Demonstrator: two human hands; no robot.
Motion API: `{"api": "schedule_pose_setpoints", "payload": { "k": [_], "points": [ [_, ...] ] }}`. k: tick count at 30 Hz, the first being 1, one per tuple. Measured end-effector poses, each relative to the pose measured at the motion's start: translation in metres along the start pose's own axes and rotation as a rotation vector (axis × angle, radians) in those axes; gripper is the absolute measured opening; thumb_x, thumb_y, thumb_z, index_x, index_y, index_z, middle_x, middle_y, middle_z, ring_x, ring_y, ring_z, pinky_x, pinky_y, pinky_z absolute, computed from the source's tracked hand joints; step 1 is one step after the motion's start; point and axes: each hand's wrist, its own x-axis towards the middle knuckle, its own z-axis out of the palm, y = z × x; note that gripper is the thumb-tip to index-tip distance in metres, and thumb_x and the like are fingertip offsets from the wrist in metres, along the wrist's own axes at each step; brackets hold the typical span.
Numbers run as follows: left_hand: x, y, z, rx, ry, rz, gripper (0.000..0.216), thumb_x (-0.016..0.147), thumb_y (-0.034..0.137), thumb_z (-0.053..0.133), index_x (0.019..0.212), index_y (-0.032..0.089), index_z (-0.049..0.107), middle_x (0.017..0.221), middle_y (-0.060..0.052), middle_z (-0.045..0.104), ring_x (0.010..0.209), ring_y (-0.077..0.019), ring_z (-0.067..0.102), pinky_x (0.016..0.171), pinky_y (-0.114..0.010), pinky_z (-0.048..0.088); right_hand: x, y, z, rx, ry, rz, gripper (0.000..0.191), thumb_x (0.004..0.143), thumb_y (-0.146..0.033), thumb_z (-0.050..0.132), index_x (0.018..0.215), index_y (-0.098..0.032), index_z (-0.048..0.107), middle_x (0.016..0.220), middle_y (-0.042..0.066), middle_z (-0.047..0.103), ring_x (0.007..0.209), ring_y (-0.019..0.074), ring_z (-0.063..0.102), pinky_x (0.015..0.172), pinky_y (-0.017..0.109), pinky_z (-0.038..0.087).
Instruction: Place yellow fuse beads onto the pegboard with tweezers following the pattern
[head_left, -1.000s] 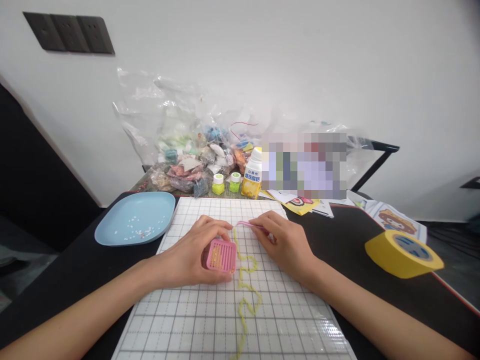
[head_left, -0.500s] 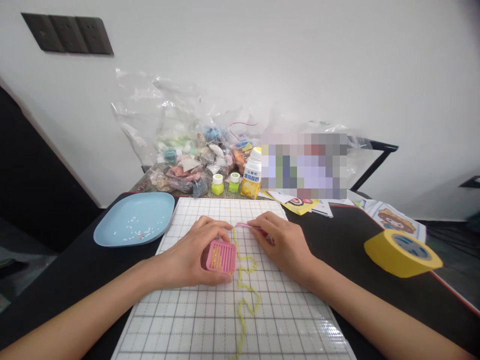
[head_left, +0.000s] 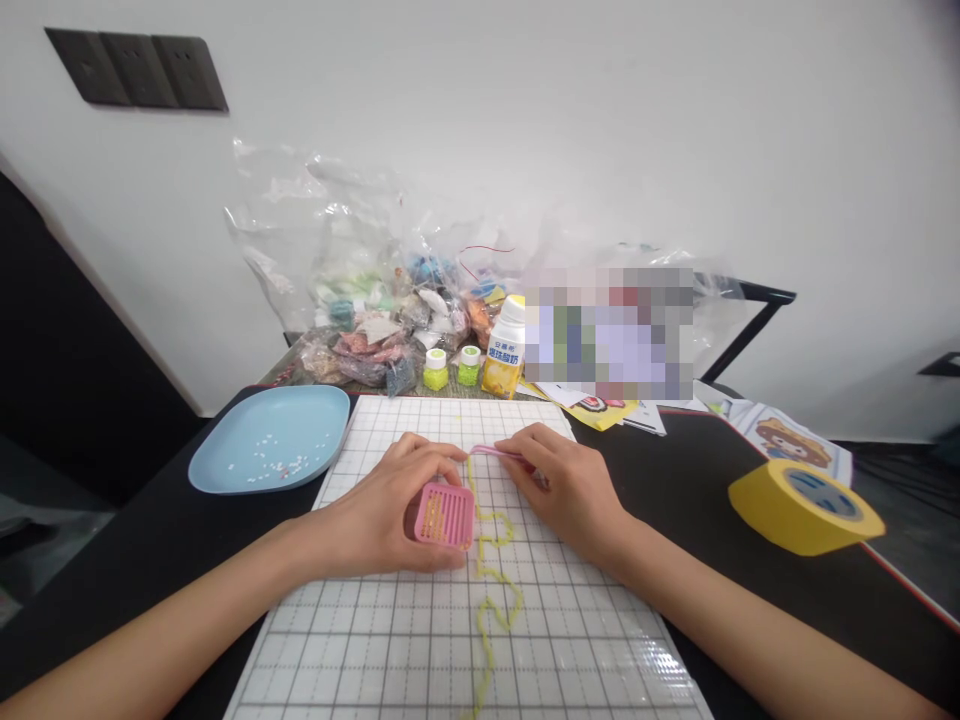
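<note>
The left grip (head_left: 375,510) clasps a ridged pink box (head_left: 447,518); the right grip (head_left: 574,490) pinches pink tweezers (head_left: 487,449). Between them runs a yellow-green line (head_left: 519,600), apparently being arranged; the next move likely wants fine tip control.

The black bench (head_left: 667,475) bears a white gridded board (head_left: 360,650), with a light-blue tray (head_left: 240,425) close on the left and a yellow tape roll (head_left: 765,512) well to the right, near a cartoon-printed sheet (head_left: 795,440). Beyond the board, a brownish stretch carries two small jars (head_left: 435,372), a yogurt bottle (head_left: 504,355) and clear plastic bags (head_left: 367,345).
</note>
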Motion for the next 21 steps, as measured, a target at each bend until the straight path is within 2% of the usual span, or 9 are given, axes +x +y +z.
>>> {"api": "schedule_pose_setpoints", "payload": {
  "k": [6,13,17,21],
  "points": [
    [0.0005,0.0016,-0.0005,-0.005,0.005,-0.010,0.044,0.073,0.036,0.081,0.104,0.026,0.052,0.132,-0.007,0.048,0.124,-0.0301,0.039,0.102,-0.051,0.039,0.0017,-0.0033,-0.0024,0.025,0.065,0.018,0.018,0.093,-0.025,0.051,0.094,-0.018,0.068,0.083,0.003,0.069,0.054,0.0087,0.055,0.049,0.021,0.039],
    [-0.0012,-0.0007,0.0000,-0.008,0.035,-0.006,0.043,0.074,0.037,0.079,0.105,0.027,0.051,0.128,-0.006,0.049,0.123,-0.0301,0.038,0.102,-0.051,0.038,0.0017,-0.0072,-0.0073,0.088,0.137,0.019,0.014,0.092,-0.020,0.052,0.096,-0.016,0.065,0.081,0.004,0.068,0.059,0.0094,0.055,0.048,0.019,0.040],
    [-0.0023,-0.0017,0.0005,-0.029,0.087,-0.012,0.044,0.073,0.034,0.080,0.105,0.026,0.051,0.115,-0.004,0.054,0.111,-0.0268,0.045,0.095,-0.045,0.043,0.0018,-0.0081,-0.0082,0.100,0.145,0.024,0.012,0.092,-0.017,0.052,0.096,-0.016,0.064,0.082,0.004,0.067,0.055,0.0080,0.052,0.047,0.019,0.040],
    [-0.0018,0.0012,0.0003,-0.044,0.126,-0.084,0.038,0.074,0.028,0.078,0.103,0.026,0.053,0.101,0.000,0.055,0.099,-0.0236,0.049,0.084,-0.038,0.046,0.0017,-0.0082,-0.0077,0.122,0.133,0.020,0.010,0.091,-0.016,0.054,0.095,-0.016,0.063,0.082,0.003,0.066,0.050,0.0059,0.049,0.045,0.019,0.040]
  ]
}}
